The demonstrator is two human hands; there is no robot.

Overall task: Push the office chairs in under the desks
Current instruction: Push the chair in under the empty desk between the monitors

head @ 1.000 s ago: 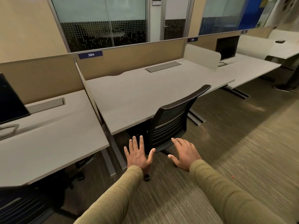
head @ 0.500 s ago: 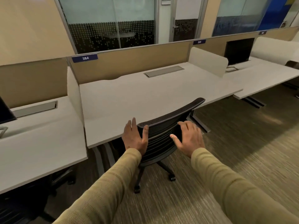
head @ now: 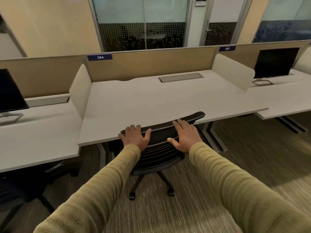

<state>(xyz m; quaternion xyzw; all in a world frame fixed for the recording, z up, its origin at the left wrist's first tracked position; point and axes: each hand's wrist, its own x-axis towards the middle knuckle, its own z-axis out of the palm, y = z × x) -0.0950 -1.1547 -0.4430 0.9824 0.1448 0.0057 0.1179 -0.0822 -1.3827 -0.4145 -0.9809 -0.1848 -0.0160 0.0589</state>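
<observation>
We see a black chair (head: 161,148) with a holey mesh back — the desk (head: 151,101) top looks smooth and matt, our sleeves (head: 104,190) knitted cloth.

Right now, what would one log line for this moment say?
step: pushing chair under desk 384 | left hand: on backrest top | right hand: on backrest top | chair: partly under

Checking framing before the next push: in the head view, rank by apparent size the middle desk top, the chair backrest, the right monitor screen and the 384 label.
1. middle desk top
2. chair backrest, partly hidden by the hands
3. right monitor screen, farther away, so its true size is unsure
4. 384 label
</observation>
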